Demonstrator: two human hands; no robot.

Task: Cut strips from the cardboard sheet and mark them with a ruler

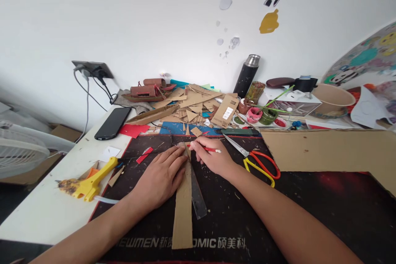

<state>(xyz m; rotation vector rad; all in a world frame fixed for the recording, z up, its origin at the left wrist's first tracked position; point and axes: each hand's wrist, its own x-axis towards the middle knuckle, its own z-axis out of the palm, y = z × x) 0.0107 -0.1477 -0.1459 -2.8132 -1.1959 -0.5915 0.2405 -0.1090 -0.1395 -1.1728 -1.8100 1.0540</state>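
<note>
A long cardboard strip (183, 218) lies on the black mat (148, 222), with a dark ruler (198, 198) slanting across its upper part. My left hand (165, 173) lies flat over the strip and the ruler's upper end, its fingers extended and pressing down. In my right hand (210, 156) is a red pencil (213, 149), pinched between the fingers near the strip's top, with its white end pointing right. Scissors (256, 163) with red and yellow handles lie partly open to the right of my right hand.
A yellow glue gun (97, 181) and a phone (113, 123) are at the left. Behind the mat are cardboard scraps (198, 99), a green cutter (239, 131), paint jars (254, 114) and a black flask (247, 75). A large cardboard sheet (328, 150) lies at the right.
</note>
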